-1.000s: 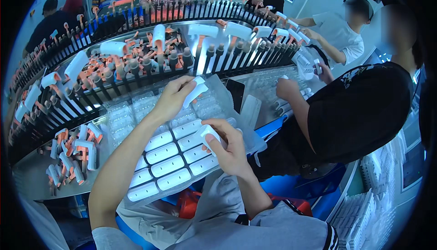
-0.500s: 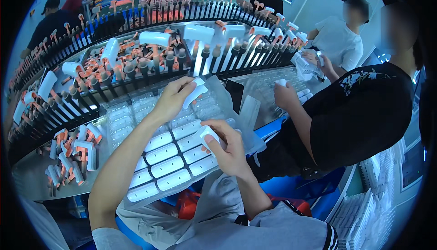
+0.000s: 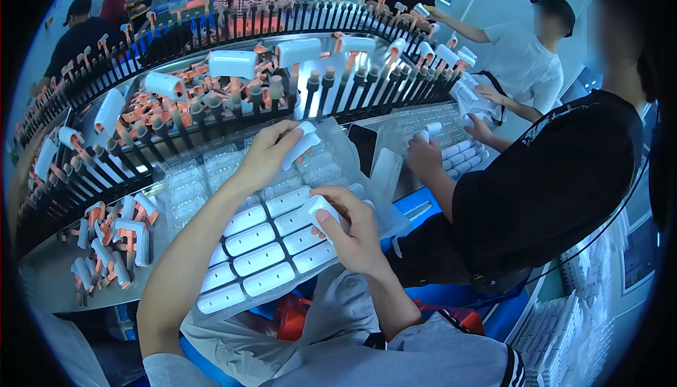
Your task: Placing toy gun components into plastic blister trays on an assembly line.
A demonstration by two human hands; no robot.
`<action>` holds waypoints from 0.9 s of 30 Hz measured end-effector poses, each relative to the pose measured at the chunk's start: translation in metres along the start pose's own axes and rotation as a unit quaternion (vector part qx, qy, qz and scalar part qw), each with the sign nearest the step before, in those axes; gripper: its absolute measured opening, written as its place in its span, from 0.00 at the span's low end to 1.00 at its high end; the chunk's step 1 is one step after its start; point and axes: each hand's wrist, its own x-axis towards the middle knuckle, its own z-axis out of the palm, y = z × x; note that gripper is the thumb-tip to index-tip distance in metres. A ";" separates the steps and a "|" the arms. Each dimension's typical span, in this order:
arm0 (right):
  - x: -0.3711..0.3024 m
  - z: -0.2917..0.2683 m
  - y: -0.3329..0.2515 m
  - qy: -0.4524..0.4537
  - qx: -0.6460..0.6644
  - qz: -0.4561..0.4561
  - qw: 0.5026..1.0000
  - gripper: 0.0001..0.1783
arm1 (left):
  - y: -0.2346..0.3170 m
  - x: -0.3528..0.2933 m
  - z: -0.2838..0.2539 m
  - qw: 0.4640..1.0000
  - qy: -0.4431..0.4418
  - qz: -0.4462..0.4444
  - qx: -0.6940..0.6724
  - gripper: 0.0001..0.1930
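Head view: a small white case (image 3: pixel 319 211) is in the person's right hand (image 3: pixel 356 228), just over the right side of a see-through plastic tray (image 3: pixel 224 165). The right hand is closed on it, with the thumb on top and the fingers bent around it. The left hand (image 3: pixel 266 156) is up and to the left, over the far part of the tray. It pinches a curved white piece (image 3: pixel 300 146); I cannot tell if that is hard or soft.

The near part of the tray is full of long white covers (image 3: pixel 259 259) with round ends, lying side by side. Each one has a tiny dark slot. The far part has clear pockets.

To the left, on the shiny metal table (image 3: pixel 49 271), is a messy pile of white cases on orange holders (image 3: pixel 116 242). Near the tray's far right corner are a black phone (image 3: pixel 363 144) and a long pale box (image 3: pixel 386 170).

Past the tray is a row of dark posts (image 3: pixel 313 85), some with white cases on top. Behind the row is a big heap of orange parts (image 3: pixel 201 87).

At the right, a co-worker in a black top (image 3: pixel 550 189) has both hands near more white parts (image 3: pixel 462 156). Stacked clear trays (image 3: pixel 553 338) stand low at the right.
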 end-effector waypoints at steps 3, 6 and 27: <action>0.000 0.000 -0.001 0.001 0.005 -0.003 1.000 0.16 | 0.000 0.000 -0.001 1.000 -0.001 -0.005 -0.002 0.17; -0.001 -0.001 0.000 0.008 0.021 0.018 1.000 0.17 | -0.001 0.000 0.001 1.000 0.000 -0.003 -0.005 0.16; -0.002 0.001 0.000 -0.002 0.029 0.001 1.000 0.17 | -0.006 0.002 -0.001 1.000 -0.004 0.007 -0.008 0.17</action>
